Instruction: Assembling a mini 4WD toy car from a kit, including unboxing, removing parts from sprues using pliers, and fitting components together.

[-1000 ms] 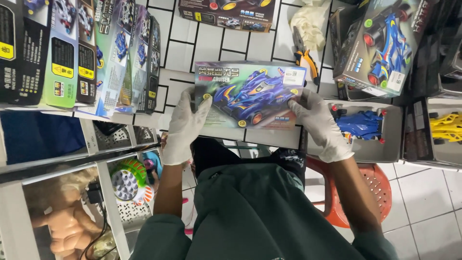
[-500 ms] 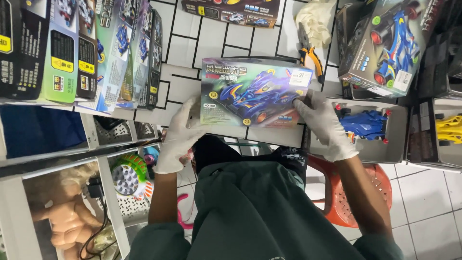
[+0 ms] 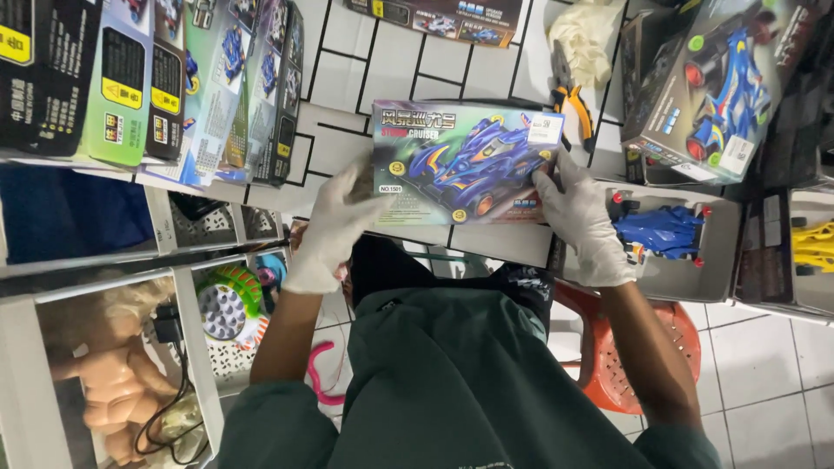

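A flat toy car box [image 3: 465, 161] with a blue racing car printed on it lies on the white tiled table [image 3: 365, 78]. My left hand [image 3: 334, 226], in a white glove, grips its left edge. The box's right edge is held by my right hand [image 3: 580, 217], also gloved in white. I wear a dark green shirt, and my lap sits below the box.
Several toy boxes [image 3: 165, 87] stand upright at the left. Another car box [image 3: 721, 82] leans at the upper right, above an open tray with a blue toy car [image 3: 665, 233]. Pliers [image 3: 569, 100] and a crumpled glove [image 3: 586, 39] lie behind. An orange stool [image 3: 647, 347] stands under me.
The box has moved slightly up the table with both hands still on it. My left hand has slid lower along the left edge.
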